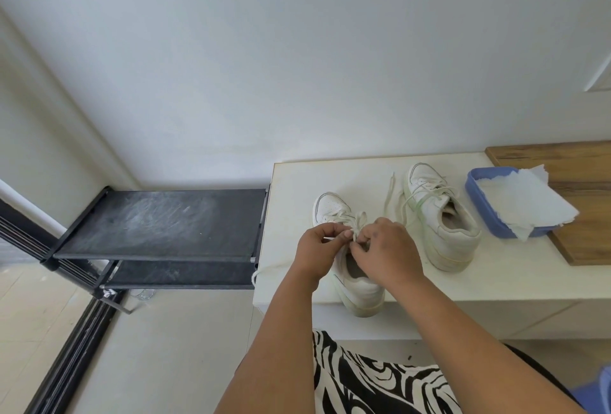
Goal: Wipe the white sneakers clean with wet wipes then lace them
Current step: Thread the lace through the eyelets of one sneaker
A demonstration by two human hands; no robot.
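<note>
Overhead, a pale wall [297,50] fills most of the view, and below it a black two-tier shoe rack [158,225] stands on the tiled floor [165,347], just beside the left edge of a cream countertop [496,278]. On the counter's far right lies a wooden board [588,215], and overlapping its near corner sits a blue plastic tub [476,195] with white wipes [529,202] spilling over its rim. Two white sneakers rest on the counter with their toes towards the wall: the far sneaker [439,215] stands just left of the tub, its laces loose and one lace end trailing onto the counter beside it, while the near sneaker [350,268] sits at the front edge, its heel hanging slightly over. Both hands work over the near sneaker's tongue area. The left hand [317,248] has its fingers curled, pinching a strand of the shoelace [358,220], and the right hand [386,248] is likewise curled round the lace just beside it, the two hands almost touching. A loose lace end [261,273] drapes off the counter's left edge. At the bottom, a black-and-white zebra-patterned garment [380,380] covers the person's lap.
</note>
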